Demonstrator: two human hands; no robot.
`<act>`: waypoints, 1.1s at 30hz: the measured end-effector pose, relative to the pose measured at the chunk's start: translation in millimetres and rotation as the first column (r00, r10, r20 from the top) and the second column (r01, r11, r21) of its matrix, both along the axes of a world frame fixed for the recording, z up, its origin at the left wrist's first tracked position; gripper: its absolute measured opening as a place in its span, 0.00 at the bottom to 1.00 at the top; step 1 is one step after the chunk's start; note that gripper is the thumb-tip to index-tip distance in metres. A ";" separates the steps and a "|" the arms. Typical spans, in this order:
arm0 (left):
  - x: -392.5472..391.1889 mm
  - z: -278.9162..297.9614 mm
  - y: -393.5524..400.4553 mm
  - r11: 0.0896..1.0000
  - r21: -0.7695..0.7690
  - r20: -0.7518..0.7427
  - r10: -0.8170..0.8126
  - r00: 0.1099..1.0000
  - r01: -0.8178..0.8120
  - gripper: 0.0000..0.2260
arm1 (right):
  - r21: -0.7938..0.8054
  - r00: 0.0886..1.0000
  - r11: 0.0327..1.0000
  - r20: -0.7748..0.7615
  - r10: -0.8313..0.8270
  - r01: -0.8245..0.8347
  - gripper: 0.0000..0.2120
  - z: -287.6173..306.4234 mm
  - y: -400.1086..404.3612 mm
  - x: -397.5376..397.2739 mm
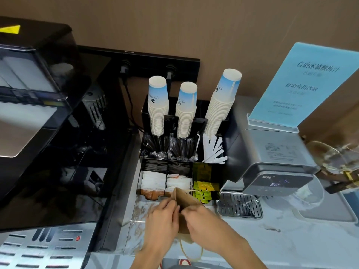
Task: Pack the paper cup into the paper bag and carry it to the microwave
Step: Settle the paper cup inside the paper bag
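A brown paper bag [186, 199] stands on the counter near the front edge, its twine handle hanging below my wrists. My left hand [162, 220] grips the bag's left edge, and my right hand [204, 220] grips its right side at the mouth. Both hands cover most of the bag. Three stacks of white and blue paper cups [157, 105] stand upside down in a black organiser [211, 171] just behind the bag. No cup is in either hand.
A black coffee machine [38, 117] fills the left side. A grey water dispenser [277, 164] with a drip grate [240, 205] stands right of the organiser, a blue sign [303, 84] on top. Sachets and stirrers fill the organiser's compartments.
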State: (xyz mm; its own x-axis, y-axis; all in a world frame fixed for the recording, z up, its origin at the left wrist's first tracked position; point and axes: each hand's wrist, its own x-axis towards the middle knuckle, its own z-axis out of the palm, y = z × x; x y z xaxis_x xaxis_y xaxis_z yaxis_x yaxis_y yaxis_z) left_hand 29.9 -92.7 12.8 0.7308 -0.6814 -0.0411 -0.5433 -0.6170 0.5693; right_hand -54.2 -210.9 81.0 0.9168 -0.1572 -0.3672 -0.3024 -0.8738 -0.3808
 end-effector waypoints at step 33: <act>-8.3 43.9 -1.1 0.965 0.259 -0.137 -0.014 0.991 0.050 0.09 | 0.025 0.882 0.981 -0.441 -0.163 0.194 0.17 -53.8 -36.2 41.4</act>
